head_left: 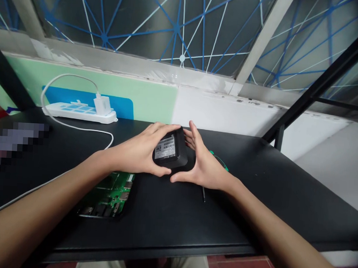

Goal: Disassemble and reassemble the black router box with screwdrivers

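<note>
Above the desk, my left hand [143,152] grips a black box-shaped device [180,156] with a grey printed label, thumb below and fingers over the top. My right hand [206,163] closes round the device's right end, its thumb along the lower edge and the index finger raised. The device is tilted so that the labelled face shows; its exact kind I cannot tell. Partly under my left forearm lies a green circuit board [123,191] with metal ports. A thin metal shaft [204,194] pokes out below my right hand, and a green piece [221,161] shows behind it.
The black desk [174,225] runs up to the wall. At the back left stands a white power strip [78,112] with a white charger [102,105] plugged in; its white cable [77,126] passes behind my left arm. A black metal frame [313,95] slants at right.
</note>
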`<state>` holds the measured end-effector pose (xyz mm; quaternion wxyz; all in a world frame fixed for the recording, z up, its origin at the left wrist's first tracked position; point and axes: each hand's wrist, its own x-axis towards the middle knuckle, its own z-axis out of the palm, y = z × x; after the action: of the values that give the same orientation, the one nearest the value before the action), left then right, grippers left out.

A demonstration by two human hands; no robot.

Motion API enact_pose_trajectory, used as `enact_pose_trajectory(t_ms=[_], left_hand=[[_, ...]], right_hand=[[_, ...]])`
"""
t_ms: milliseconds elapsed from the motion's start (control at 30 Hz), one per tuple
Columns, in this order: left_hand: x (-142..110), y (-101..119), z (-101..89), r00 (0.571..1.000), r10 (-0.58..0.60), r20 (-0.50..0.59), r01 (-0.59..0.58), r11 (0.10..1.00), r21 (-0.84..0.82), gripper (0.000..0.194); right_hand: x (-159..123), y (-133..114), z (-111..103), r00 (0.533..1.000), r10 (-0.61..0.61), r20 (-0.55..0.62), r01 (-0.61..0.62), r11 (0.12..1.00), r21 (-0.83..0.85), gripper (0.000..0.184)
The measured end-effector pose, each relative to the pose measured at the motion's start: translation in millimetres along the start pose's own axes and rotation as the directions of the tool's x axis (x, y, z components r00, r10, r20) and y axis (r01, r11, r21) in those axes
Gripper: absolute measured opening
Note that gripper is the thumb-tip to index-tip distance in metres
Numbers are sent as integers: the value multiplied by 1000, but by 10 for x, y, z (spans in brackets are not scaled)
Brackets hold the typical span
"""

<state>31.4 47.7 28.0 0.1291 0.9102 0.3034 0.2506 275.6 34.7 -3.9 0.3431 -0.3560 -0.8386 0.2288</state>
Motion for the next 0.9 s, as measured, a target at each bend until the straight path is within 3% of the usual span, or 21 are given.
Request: enact_pose_trajectory(t_ms=[167,400,900], left_hand=[[4,36,-34,999,44,-5,-44,998,-35,96],[23,27,-11,984,144,-105,-155,982,-106,91],[12,22,19,987,91,-132,-114,977,-179,92]], right_hand=[[-6,5,31,999,-15,42,19,996,-89,154],[-5,-41,46,997,-9,76,18,993,-116,149],[-14,-38,85,997,3,74,2,998,-69,146]])
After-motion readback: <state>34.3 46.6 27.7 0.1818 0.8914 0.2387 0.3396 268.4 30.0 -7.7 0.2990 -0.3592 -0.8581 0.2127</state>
